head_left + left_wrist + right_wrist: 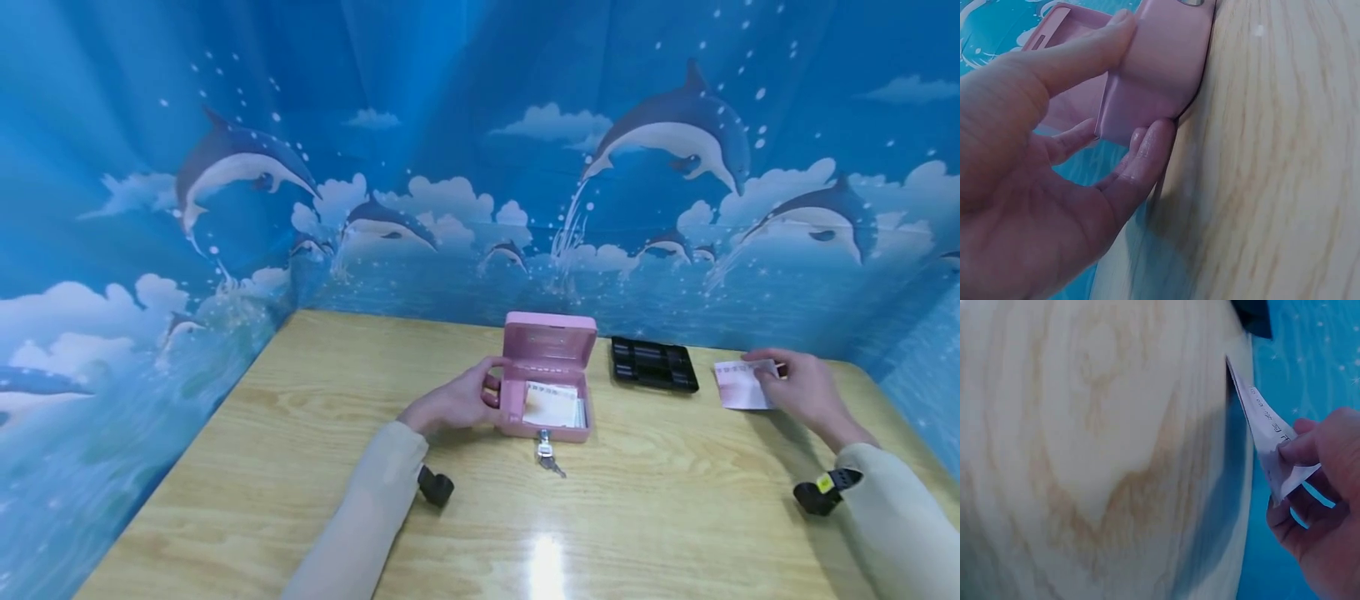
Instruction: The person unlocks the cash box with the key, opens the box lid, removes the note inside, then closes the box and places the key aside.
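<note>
A pink cash box (550, 343) stands on the table with its lid up, and pale printed paper slips (553, 407) lie inside. My left hand (461, 396) grips the box's left wall. In the left wrist view the thumb lies over the upper edge of the cash box (1154, 69), while fingertips press low on its side near the tabletop. At the far right, my right hand (806, 392) pinches a pinkish-white printed paper slip (738, 387) between thumb and fingers. The right wrist view shows this paper slip (1266, 434) bent and tilted near the table's edge.
Keys (547, 458) hang from the lock at the box's front and rest on the wooden table (600, 525). Between the box and my right hand lies a black compartment tray (652, 364). A blue dolphin-print curtain (450, 208) hangs behind the table and along its sides.
</note>
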{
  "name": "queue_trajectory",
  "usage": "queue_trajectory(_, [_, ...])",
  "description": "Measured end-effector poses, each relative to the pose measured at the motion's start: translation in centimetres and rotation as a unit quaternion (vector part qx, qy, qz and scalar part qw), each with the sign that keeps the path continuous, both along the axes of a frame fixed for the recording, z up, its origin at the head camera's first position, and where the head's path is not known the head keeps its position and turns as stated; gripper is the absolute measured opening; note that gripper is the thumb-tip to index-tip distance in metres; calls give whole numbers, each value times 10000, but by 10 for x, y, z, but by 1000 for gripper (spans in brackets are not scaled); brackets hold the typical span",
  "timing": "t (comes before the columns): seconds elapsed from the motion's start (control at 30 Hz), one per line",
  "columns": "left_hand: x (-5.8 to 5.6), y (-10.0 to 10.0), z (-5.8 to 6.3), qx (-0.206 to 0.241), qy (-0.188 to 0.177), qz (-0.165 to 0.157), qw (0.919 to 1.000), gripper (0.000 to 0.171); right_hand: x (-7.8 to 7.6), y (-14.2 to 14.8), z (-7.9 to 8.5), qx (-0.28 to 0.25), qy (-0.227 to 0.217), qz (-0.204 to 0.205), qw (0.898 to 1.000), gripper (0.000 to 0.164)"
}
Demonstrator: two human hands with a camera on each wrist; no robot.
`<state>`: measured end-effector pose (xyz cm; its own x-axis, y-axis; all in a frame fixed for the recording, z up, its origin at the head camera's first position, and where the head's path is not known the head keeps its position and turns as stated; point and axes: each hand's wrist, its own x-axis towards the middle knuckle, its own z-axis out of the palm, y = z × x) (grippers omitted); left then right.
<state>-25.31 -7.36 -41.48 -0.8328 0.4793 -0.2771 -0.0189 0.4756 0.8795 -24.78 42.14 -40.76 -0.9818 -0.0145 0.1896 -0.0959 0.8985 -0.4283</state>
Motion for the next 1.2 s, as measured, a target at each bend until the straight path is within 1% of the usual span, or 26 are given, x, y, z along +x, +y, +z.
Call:
queue_trajectory(0.2, [2, 2, -3, -13, -107, 4, 9999, 89, -5, 7, -12, 276, -240, -26, 9993, 32])
queue_trajectory(0.33, [2, 3, -4, 56, -152, -22, 9999, 89, -7, 6, -16, 372, -213, -66, 9991, 31])
queue_trajectory(0.5, [1, 3, -1, 29, -136, -14, 9999, 90, -10, 4, -16, 433, -250, -20, 9987, 31])
queue_trajectory(0.77, [-1, 4, 4, -26, -114, -21, 9999, 92, -21, 2, -11, 602, -507, 64, 9969, 35])
queue_trajectory(0.97, [-3, 5, 6, -250, -83, 35, 9996, 91, -26, 0, -10, 550, -677, -134, 9961, 36])
queue_trajectory(1.1, [-2, 4, 5, -228, -87, 48, 9997, 92, -26, 0, -11, 432, -727, -327, 9959, 38])
queue_trajectory(1.2, [-2, 3, 4, -207, -94, 62, 9997, 91, -24, 2, -11, 455, -693, -409, 9957, 39])
